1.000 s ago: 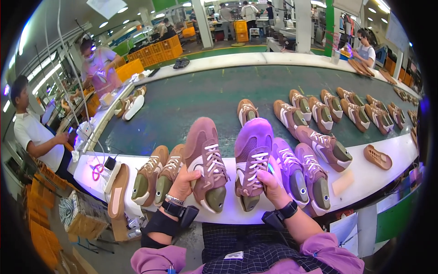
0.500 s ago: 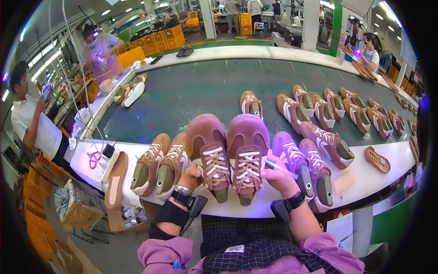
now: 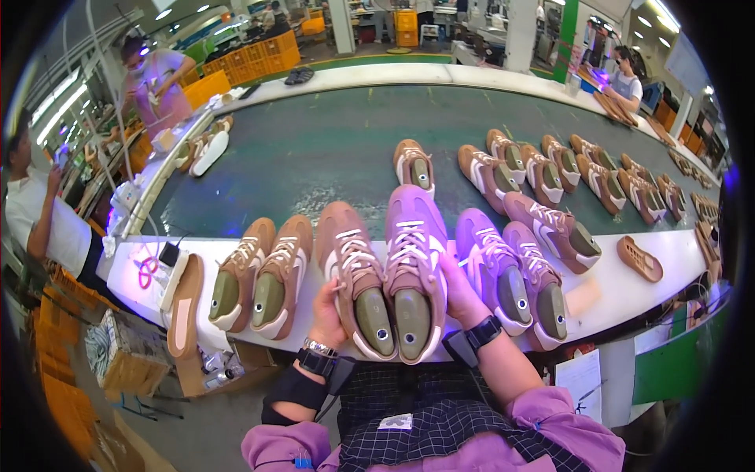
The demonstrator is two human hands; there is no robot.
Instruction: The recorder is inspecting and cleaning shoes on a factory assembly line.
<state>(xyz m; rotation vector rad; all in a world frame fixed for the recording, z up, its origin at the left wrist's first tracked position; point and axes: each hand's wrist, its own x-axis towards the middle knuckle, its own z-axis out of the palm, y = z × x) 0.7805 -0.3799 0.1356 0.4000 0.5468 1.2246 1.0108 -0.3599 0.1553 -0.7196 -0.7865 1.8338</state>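
Side by side in front of me are two brown sneakers with white laces and green shoe lasts inside, heels toward me. My left hand (image 3: 325,316) is closed on the outer side of the left sneaker (image 3: 344,240). On the right sneaker (image 3: 409,216), my right hand (image 3: 462,288) grips the outer side, its fingers mostly hidden. A matching pair, with a near sneaker (image 3: 281,263) and an outer sneaker (image 3: 245,267), stands to the left. Close to my right hand are two more sneakers, one purple-lit sneaker (image 3: 481,244) and another sneaker (image 3: 535,256) beside it.
The white bench edge (image 3: 613,275) borders a dark green conveyor belt (image 3: 314,149) carrying several more sneakers. A brown sole (image 3: 639,259) lies at right; red scissors (image 3: 147,272) and a long sole (image 3: 185,307) at left. Co-workers stand at far left and far right.
Both sneakers have come down and tilted from toes raised toward me to lying flatter, so their lasts and heels show. The pen-like blue and white stick at my right hand is no longer visible.
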